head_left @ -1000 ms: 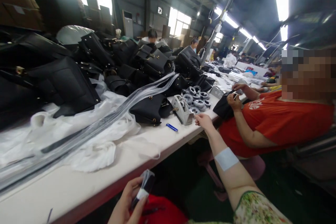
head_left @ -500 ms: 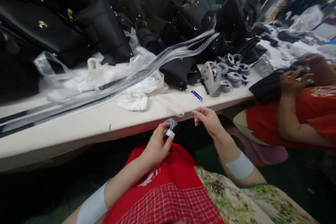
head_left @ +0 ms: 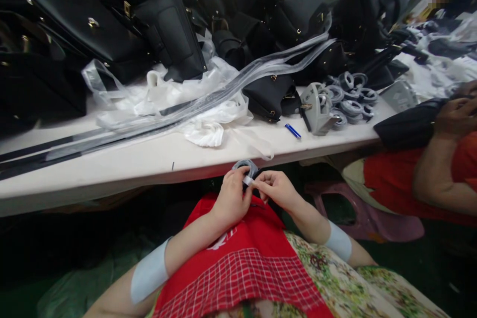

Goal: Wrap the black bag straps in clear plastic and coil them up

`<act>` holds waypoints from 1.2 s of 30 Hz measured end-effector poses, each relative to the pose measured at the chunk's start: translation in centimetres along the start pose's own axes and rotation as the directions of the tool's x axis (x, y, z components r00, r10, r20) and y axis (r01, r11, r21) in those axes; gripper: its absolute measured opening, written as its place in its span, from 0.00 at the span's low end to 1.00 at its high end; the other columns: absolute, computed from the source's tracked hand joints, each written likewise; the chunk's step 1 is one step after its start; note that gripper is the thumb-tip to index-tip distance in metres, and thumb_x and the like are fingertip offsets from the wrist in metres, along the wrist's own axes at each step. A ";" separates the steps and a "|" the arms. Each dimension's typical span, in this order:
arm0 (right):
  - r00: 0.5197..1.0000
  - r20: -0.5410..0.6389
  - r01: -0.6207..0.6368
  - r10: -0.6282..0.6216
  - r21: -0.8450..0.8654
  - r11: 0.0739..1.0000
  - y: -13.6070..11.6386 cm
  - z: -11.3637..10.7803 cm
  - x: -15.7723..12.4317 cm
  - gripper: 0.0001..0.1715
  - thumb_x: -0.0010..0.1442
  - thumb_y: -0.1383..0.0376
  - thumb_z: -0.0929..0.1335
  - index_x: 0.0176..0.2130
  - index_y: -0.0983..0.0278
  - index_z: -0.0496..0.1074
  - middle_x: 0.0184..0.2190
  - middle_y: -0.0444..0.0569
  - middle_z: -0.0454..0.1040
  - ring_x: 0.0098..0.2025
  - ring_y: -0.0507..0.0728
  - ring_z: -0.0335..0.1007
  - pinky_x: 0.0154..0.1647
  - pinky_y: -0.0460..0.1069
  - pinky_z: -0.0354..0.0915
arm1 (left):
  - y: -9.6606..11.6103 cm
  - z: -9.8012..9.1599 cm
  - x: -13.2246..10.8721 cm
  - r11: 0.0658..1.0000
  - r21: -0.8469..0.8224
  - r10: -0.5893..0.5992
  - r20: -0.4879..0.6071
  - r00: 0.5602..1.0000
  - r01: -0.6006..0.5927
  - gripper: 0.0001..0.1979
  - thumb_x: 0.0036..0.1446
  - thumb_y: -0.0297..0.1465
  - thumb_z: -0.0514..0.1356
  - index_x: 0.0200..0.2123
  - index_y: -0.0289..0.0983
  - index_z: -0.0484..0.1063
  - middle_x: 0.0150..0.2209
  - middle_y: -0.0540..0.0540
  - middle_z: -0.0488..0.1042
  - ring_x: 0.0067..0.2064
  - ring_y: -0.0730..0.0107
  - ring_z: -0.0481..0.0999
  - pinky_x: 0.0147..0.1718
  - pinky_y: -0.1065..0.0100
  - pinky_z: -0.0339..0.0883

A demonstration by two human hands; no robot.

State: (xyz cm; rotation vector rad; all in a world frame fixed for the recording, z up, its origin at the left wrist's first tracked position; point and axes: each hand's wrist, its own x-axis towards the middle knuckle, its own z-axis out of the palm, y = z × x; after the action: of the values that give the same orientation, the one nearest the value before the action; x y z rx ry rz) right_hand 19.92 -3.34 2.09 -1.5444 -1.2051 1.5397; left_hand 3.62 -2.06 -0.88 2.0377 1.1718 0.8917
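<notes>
In front of my lap, just off the table edge, my left hand (head_left: 233, 190) is closed around a rolled-up strap (head_left: 244, 163), black with a clear plastic wrapping. A small white band (head_left: 248, 180) crosses its near side. My right hand (head_left: 278, 189) meets it from the right, thumb and fingers pinched together at the end of that band. Long plastic-wrapped black straps (head_left: 208, 104) lie across the table beyond my hands.
Black handbags (head_left: 167, 30) are heaped along the back. Crumpled white wrapping (head_left: 208, 131), a blue cutter (head_left: 292, 131), a grey tape dispenser (head_left: 316, 109) and several coiled straps (head_left: 350, 107) rest on the table (head_left: 122, 174). A co-worker's arm (head_left: 439, 169) is at the right.
My right hand has come left and down from beside the table edge to the white band on the rolled strap. My left hand keeps its hold. The view has shifted slightly.
</notes>
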 end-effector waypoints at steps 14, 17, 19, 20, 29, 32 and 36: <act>0.990 0.088 -0.123 0.114 0.109 0.986 0.9 0.8 0.7 0.25 0.45 0.48 0.76 0.24 0.67 0.70 0.14 0.43 0.72 0.14 0.49 0.66 0.16 0.43 0.63 | 0.1 -1.5 -0.5 0.995 -0.097 0.008 0.073 0.997 -0.001 0.26 0.55 0.24 0.54 0.57 0.31 0.56 0.53 0.33 0.68 0.55 0.51 0.68 0.55 0.46 0.62; 0.997 0.031 -0.075 0.072 0.123 0.990 0.7 1.2 0.6 0.26 0.44 0.47 0.75 0.24 0.66 0.69 0.14 0.42 0.72 0.15 0.49 0.67 0.17 0.43 0.64 | 0.4 -2.1 -0.4 0.984 -0.170 -0.032 0.105 0.994 0.049 0.21 0.60 0.27 0.51 0.57 0.33 0.57 0.54 0.34 0.68 0.55 0.53 0.68 0.56 0.47 0.61; 0.997 0.026 -0.075 0.072 0.123 0.990 0.7 1.4 0.6 0.26 0.44 0.47 0.75 0.24 0.66 0.69 0.14 0.42 0.72 0.15 0.50 0.67 0.17 0.44 0.64 | 0.4 -2.3 -0.3 0.978 -0.196 -0.051 0.109 0.993 0.072 0.20 0.62 0.28 0.50 0.57 0.33 0.58 0.54 0.34 0.68 0.55 0.54 0.67 0.56 0.47 0.60; 0.996 0.030 -0.082 0.079 0.120 0.989 0.6 1.4 0.6 0.27 0.44 0.46 0.75 0.24 0.66 0.69 0.14 0.42 0.72 0.15 0.49 0.67 0.17 0.44 0.64 | 0.4 -2.3 -0.2 0.975 -0.207 -0.058 0.115 0.992 0.081 0.19 0.62 0.29 0.50 0.56 0.33 0.59 0.54 0.34 0.69 0.55 0.54 0.67 0.56 0.48 0.60; 0.994 0.075 -0.088 0.083 0.062 0.994 0.0 1.6 0.2 0.25 0.45 0.48 0.75 0.26 0.65 0.69 0.14 0.41 0.71 0.15 0.49 0.66 0.17 0.43 0.63 | -0.9 -1.6 0.5 0.840 -0.438 -0.277 0.161 0.947 0.320 0.12 0.64 0.33 0.49 0.47 0.38 0.65 0.35 0.47 0.75 0.37 0.66 0.74 0.40 0.62 0.68; 0.988 0.143 -0.068 0.059 0.058 0.996 -1.1 1.6 -0.9 0.21 0.48 0.51 0.75 0.27 0.65 0.70 0.14 0.41 0.71 0.15 0.49 0.65 0.18 0.43 0.63 | -1.7 -1.5 0.7 0.838 -0.412 -0.354 0.090 0.931 0.358 0.13 0.64 0.34 0.48 0.47 0.38 0.66 0.30 0.49 0.73 0.33 0.66 0.73 0.37 0.64 0.67; 0.996 0.085 0.023 -0.032 0.104 0.994 -1.8 1.7 -1.2 0.20 0.51 0.51 0.73 0.27 0.65 0.71 0.15 0.41 0.71 0.16 0.48 0.64 0.19 0.44 0.64 | -2.2 -1.5 0.6 0.890 -0.344 -0.292 0.074 0.954 0.299 0.13 0.64 0.34 0.49 0.48 0.38 0.66 0.33 0.47 0.75 0.35 0.65 0.75 0.39 0.62 0.67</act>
State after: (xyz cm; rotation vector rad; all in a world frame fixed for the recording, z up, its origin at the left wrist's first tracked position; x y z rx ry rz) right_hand 18.05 -4.01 4.05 -1.4017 -1.1708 1.6395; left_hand 1.64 -0.37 -1.56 1.5291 1.1757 0.8547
